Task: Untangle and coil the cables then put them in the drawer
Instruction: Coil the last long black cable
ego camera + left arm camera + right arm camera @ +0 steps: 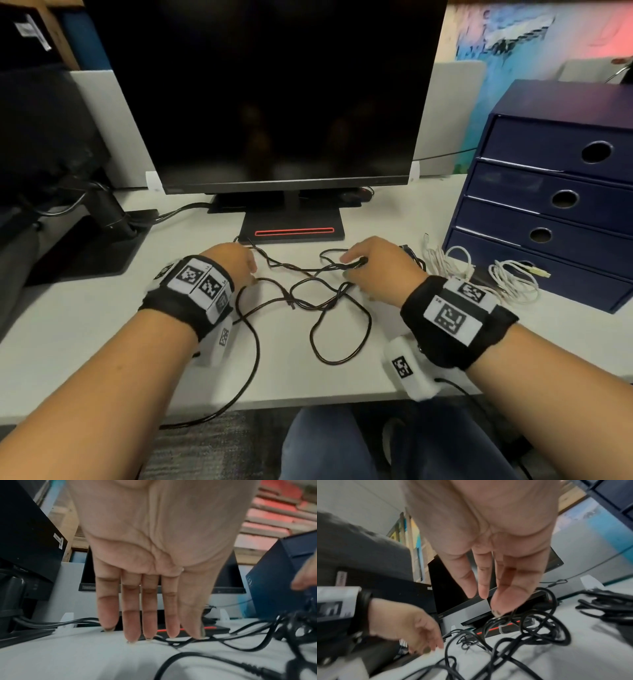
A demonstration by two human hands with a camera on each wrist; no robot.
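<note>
Right hand (373, 267) fingertips down on the tangled black cable (308, 294), apparently pinching a strand; true grip unclear. Left hand (229, 263) flat, fingers straight, likely pinning slack for pulling apart. White cables (493, 274) wait beside the drawer unit (548, 198), drawers closed.

The head camera looks down and forward over the white desk (102, 329), while each wrist camera sits low and close beneath its palm, facing the black flat-screen monitor (267, 96), which all three share.
</note>
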